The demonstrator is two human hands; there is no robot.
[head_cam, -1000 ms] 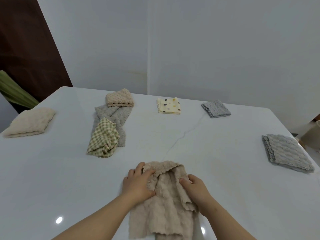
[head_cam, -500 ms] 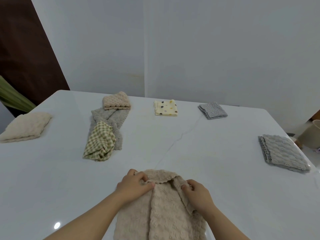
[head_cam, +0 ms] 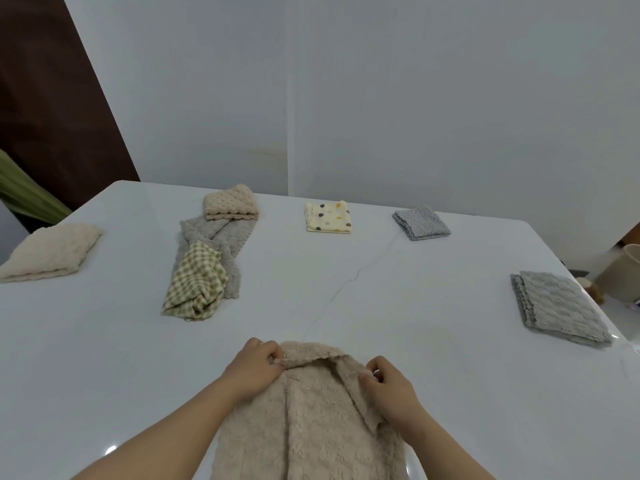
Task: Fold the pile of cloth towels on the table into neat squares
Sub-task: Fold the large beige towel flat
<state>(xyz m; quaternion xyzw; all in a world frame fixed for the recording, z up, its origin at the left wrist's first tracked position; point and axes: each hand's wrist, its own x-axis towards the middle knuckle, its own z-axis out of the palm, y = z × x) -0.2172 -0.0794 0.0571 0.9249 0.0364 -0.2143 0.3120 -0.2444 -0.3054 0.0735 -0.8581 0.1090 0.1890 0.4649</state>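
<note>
Pinching the fluffy beige fleece towel at six o'clock, left hand and right hand risk a crooked square, since its right flap lies rumpled.

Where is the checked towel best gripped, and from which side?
Probably the checked towel at its near, bunched end, pinched from above, coming in from the near side. That end lies on the bare table and its folds stand up a little. Its far part overlaps the grey towel, which a grip there might drag along.
</note>
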